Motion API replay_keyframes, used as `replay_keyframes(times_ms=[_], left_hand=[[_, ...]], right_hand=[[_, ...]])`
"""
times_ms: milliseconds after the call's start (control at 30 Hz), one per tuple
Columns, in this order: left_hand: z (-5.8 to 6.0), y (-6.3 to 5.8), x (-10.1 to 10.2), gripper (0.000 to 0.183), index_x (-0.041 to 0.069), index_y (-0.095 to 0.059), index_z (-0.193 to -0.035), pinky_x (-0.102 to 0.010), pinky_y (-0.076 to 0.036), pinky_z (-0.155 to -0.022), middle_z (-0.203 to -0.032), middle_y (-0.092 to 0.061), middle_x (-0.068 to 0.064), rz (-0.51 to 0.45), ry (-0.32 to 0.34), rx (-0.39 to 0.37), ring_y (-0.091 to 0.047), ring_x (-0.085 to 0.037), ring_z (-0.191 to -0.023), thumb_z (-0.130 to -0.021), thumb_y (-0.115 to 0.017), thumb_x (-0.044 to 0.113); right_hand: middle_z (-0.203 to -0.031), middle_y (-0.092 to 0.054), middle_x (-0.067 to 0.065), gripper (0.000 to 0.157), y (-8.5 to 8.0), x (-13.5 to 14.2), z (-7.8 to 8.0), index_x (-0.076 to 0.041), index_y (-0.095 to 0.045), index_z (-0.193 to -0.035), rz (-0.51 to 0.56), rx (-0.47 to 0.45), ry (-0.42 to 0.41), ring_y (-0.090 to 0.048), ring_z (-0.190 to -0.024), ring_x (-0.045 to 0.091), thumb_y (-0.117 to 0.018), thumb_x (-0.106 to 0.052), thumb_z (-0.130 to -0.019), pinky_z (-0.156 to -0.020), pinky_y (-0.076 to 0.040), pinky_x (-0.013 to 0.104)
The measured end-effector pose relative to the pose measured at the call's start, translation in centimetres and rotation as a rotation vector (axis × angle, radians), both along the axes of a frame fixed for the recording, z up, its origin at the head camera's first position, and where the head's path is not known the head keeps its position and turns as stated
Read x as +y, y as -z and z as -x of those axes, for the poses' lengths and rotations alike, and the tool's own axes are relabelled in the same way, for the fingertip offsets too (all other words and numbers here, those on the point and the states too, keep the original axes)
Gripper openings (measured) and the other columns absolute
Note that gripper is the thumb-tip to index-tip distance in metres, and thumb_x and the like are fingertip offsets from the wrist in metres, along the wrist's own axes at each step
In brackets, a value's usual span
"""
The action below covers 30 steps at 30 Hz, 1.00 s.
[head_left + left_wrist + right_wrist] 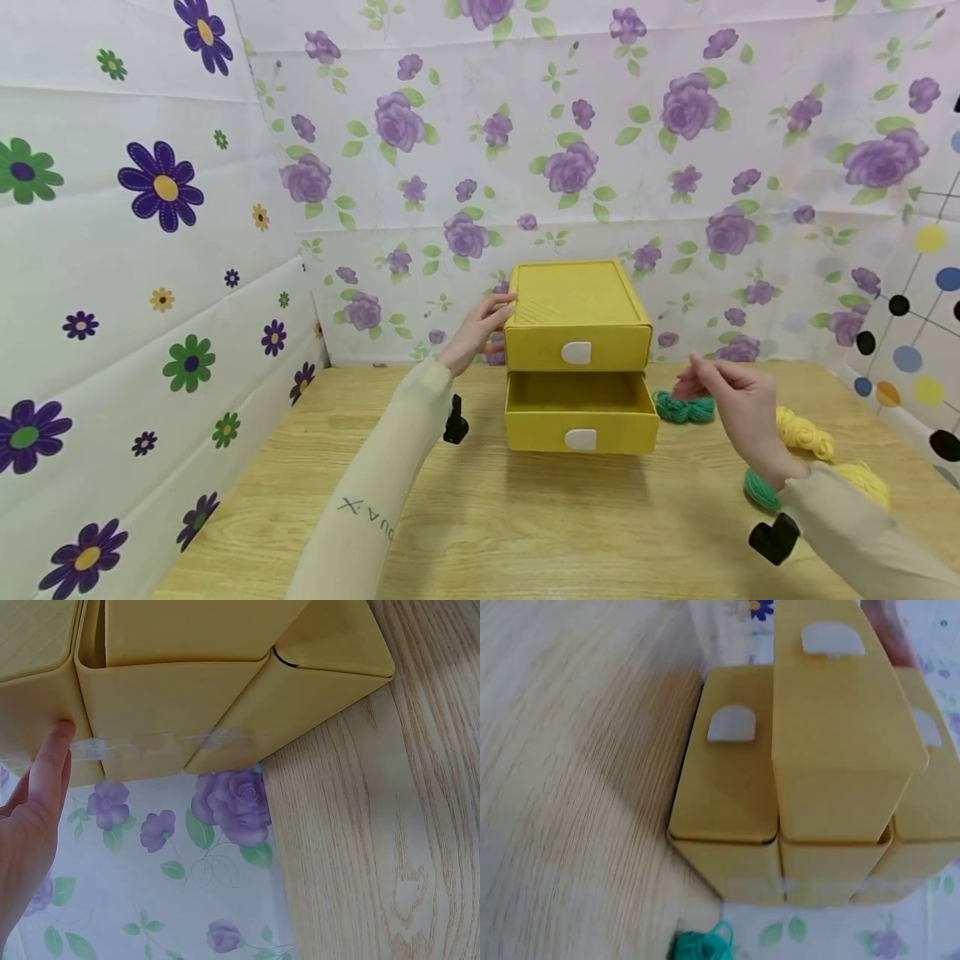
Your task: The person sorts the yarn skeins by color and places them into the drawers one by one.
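A yellow drawer unit (577,292) with white tab handles stands against the back wall. Its middle drawer (581,429) is pulled out, and inside I see only bare yellow walls. With the fingertips, my left hand (480,333) touches the unit's upper left side; in the left wrist view an extended finger (56,754) meets that wall. My right hand (738,408) hovers to the right of the unit, fingers loosely bent, with nothing visible in it. Behind those fingers a green yarn skein (684,408) lies beside the unit.
More yarn lies at the right: a yellow skein (804,433), another yellow one (862,482) partly behind the right sleeve, and a green one (761,490). Everything stands on a wood-grain table (525,525). Flowered sheets (465,192) enclose the back and sides.
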<state>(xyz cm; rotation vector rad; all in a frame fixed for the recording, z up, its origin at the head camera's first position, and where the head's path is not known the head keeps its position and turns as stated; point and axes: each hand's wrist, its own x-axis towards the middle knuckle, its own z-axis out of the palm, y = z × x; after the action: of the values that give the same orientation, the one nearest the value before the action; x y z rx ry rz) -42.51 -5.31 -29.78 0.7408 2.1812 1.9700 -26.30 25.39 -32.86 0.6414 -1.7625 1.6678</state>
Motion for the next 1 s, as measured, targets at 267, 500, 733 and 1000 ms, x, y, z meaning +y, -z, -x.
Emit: replay_keyframes(times_ms=[267,500,733,1000], left_hand=[[-0.1,0.0,-0.1,0.040,0.016,-0.044,-0.134,-0.039,-0.047,-0.076,-0.128,-0.041,-0.006,0.005,-0.002,-0.013,-0.042,-0.023,-0.097,-0.095,-0.048,0.030],[-0.2,-0.1,-0.1,0.040,0.017,-0.044,-0.133,-0.039,-0.046,-0.076,-0.129,-0.040,-0.006,0.013,-0.005,0.000,-0.041,-0.023,-0.098,-0.096,-0.047,0.031],[-0.2,-0.2,-0.1,0.039,0.018,-0.045,-0.133,-0.040,-0.046,-0.077,-0.129,-0.039,-0.006,0.017,-0.007,0.003,-0.041,-0.024,-0.099,-0.096,-0.047,0.031],[-0.2,-0.1,-0.1,0.039,0.017,-0.045,-0.133,-0.040,-0.046,-0.077,-0.129,-0.040,-0.006,0.018,-0.005,0.009,-0.041,-0.024,-0.098,-0.096,-0.047,0.030]], right_hand=[[-0.078,-0.065,0.019,0.030,0.9,2.2,1.3,0.017,-0.062,-0.090,-0.096,-0.092,0.061,-0.063,-0.068,0.021,-0.045,-0.007,-0.096,-0.063,-0.050,0.027],[-0.094,-0.065,0.015,0.034,2.5,4.4,3.3,0.010,-0.063,-0.102,-0.211,-0.208,0.051,-0.063,-0.083,0.021,-0.044,-0.018,-0.097,-0.069,-0.049,0.028],[-0.101,-0.061,0.022,0.037,3.1,6.1,4.6,0.015,-0.057,-0.109,-0.354,-0.345,0.009,-0.061,-0.088,0.014,-0.045,-0.019,-0.097,-0.071,-0.049,0.026],[-0.103,-0.059,0.024,0.035,3.4,7.6,5.7,0.012,-0.058,-0.111,-0.501,-0.410,0.050,-0.060,-0.086,0.010,-0.049,-0.019,-0.095,-0.070,-0.049,0.026]])
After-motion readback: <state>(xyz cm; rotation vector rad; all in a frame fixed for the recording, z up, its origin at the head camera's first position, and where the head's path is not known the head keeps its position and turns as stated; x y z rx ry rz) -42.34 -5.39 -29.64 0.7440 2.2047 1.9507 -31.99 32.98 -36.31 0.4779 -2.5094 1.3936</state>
